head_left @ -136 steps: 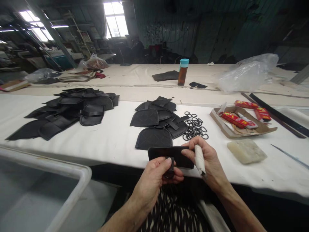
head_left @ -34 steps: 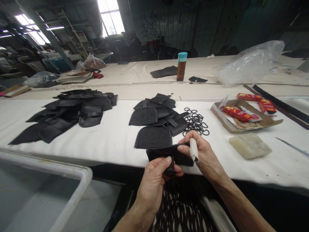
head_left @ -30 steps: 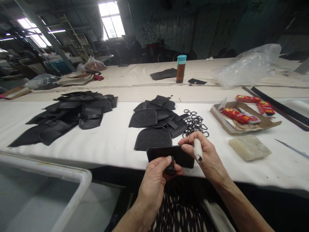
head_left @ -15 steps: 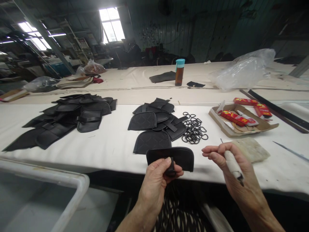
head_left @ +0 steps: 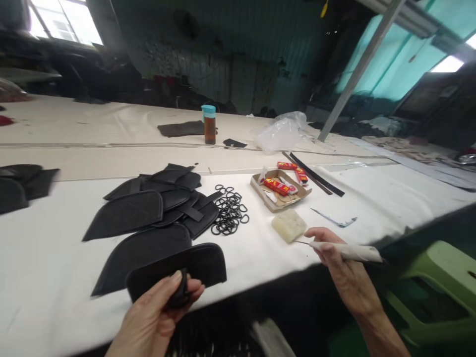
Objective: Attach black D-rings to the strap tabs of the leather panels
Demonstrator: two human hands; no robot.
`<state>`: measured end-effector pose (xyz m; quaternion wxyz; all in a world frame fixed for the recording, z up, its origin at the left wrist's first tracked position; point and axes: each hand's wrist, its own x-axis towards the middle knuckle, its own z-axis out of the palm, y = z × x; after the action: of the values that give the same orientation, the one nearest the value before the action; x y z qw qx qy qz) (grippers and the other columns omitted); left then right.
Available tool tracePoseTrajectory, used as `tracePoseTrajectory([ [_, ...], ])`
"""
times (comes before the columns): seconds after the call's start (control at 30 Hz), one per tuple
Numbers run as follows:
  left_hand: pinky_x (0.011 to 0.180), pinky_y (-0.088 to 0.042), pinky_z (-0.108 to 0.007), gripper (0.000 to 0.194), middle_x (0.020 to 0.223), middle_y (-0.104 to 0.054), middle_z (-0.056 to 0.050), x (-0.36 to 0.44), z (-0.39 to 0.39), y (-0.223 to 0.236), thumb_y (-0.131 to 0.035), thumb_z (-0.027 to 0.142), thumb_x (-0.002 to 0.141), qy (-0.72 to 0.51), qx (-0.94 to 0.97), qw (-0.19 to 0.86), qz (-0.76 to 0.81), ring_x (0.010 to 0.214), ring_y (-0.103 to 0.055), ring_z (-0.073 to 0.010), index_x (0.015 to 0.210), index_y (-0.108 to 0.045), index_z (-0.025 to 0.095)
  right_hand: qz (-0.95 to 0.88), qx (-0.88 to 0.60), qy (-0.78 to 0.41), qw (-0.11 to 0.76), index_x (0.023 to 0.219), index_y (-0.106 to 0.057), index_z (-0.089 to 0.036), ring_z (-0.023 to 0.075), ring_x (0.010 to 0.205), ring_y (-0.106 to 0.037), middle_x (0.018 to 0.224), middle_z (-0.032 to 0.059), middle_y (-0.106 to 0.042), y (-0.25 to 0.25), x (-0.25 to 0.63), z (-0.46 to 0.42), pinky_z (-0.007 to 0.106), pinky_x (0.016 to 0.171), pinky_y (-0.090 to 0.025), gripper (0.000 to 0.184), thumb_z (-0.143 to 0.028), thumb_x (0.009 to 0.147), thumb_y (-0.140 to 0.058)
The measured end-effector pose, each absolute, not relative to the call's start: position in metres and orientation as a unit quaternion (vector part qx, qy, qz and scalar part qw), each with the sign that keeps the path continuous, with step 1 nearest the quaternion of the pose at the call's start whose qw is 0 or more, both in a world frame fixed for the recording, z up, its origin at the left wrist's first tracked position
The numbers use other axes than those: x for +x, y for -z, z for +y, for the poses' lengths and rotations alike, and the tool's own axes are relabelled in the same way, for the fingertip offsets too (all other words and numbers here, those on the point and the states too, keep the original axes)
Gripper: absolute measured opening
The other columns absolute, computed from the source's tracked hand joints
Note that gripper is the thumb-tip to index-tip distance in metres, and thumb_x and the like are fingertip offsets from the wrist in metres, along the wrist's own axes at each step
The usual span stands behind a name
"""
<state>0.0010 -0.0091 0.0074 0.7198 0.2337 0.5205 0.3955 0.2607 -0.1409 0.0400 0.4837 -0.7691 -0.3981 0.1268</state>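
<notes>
Head | left hand (head_left: 158, 305) pinches black panel (head_left: 208, 263) by folded strap (head_left: 181, 290), likely keeping its edge free | right hand (head_left: 344, 270) grips wrapped-handled tool (head_left: 359, 252), seemingly for control, tip beside pale block (head_left: 289, 224)

A black flap (head_left: 206, 263) with a rounded top corner and stitched-looking edge stands tilted up at the table's front, its folded black strap (head_left: 181, 293) pinched in the left hand (head_left: 158, 305). A tool (head_left: 359, 252) with a pale, wrapped handle lies nearly level in the right hand (head_left: 342, 265), its thin tip at the yellowish block (head_left: 289, 225), contact unclear.
</notes>
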Motion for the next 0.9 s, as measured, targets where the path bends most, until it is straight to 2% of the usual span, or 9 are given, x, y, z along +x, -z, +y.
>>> tracePoseTrajectory([
  [0.17,0.066,-0.059,-0.028,0.021,0.065,-0.071,-0.009,0.006,0.003,-0.01,-0.054,0.009,0.081,-0.385,0.208,0.727,0.529,0.063,-0.069,-0.0184,0.065,-0.068,0.01,-0.34,-0.796,-0.047,0.498,0.072,-0.048,-0.021,0.0117,0.054,-0.036,0.058,-0.0049,-0.036,-0.041,0.265,-0.128,0.024,0.052,-0.032,0.031,-0.049,0.086,-0.044],
  [0.4,0.057,-0.059,-0.025,0.024,0.062,-0.07,-0.01,0.013,0.008,-0.019,-0.052,0.007,0.082,-0.372,0.166,0.723,0.558,0.057,-0.068,-0.0179,0.063,-0.067,0.008,-0.358,-0.81,-0.021,0.465,0.062,-0.045,-0.022,0.0119,0.05,-0.039,0.052,-0.0051,-0.042,-0.028,0.277,-0.111,0.025,0.051,-0.032,0.03,-0.044,0.08,-0.049],
  [0.67,0.059,-0.06,-0.032,0.021,0.074,-0.072,-0.016,0.005,0.012,-0.013,-0.051,0.005,0.08,-0.353,0.181,0.726,0.562,0.067,-0.07,-0.0247,0.069,-0.068,0.007,-0.364,-0.819,-0.003,0.444,0.058,-0.042,-0.022,0.012,0.049,-0.04,0.049,-0.0055,-0.042,-0.03,0.278,-0.101,0.026,0.052,-0.033,0.026,-0.037,0.078,-0.048],
  [0.9,0.059,-0.059,-0.03,0.02,0.067,-0.072,-0.013,0.009,0.01,-0.016,-0.051,0.005,0.08,-0.363,0.211,0.716,0.557,0.061,-0.07,-0.0218,0.068,-0.067,0.008,-0.347,-0.832,-0.012,0.433,0.058,-0.043,-0.022,0.0127,0.05,-0.04,0.049,-0.0051,-0.043,-0.03,0.278,-0.097,0.026,0.05,-0.032,0.026,-0.039,0.077,-0.048],
])
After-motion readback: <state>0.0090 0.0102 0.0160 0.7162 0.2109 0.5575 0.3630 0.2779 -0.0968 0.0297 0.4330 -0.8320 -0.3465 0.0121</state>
